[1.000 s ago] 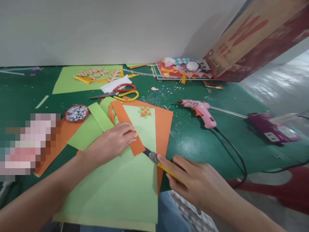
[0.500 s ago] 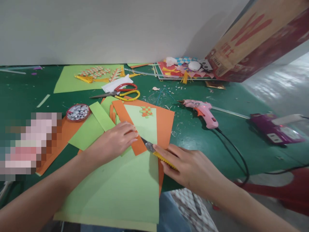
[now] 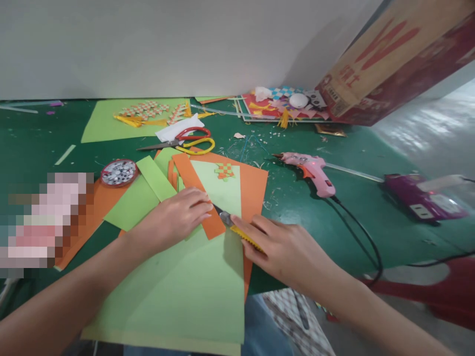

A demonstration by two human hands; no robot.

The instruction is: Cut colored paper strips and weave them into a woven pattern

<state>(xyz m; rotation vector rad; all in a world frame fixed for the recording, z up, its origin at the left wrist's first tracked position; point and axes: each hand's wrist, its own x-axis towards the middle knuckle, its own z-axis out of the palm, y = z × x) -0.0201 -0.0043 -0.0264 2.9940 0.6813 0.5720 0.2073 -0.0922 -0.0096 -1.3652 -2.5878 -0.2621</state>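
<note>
My right hand (image 3: 276,242) is wrapped round a yellow utility knife (image 3: 248,238), its blade against the right edge of an orange paper strip (image 3: 213,228). With fingers bent together, my left hand (image 3: 185,210) presses that strip down, the fingertips close to the blade tip. Beneath the strip lies a large light green sheet (image 3: 185,291), with orange paper (image 3: 254,185) showing under its right side. A small woven green and orange paper piece (image 3: 224,171) rests above the strip. Green paper pieces (image 3: 131,207) lie left of my left hand.
Scissors (image 3: 193,141) with red and yellow handles lie behind the papers. A pink glue gun (image 3: 311,173) sits at right, its cord hanging off the edge, near a purple power strip (image 3: 423,198). At left is a round case of small beads or eyes (image 3: 119,173); a paper bag (image 3: 393,64) stands back right.
My right hand and the knife have moved slightly up and left along the strip's edge. My left hand stays in place on the strip.
</note>
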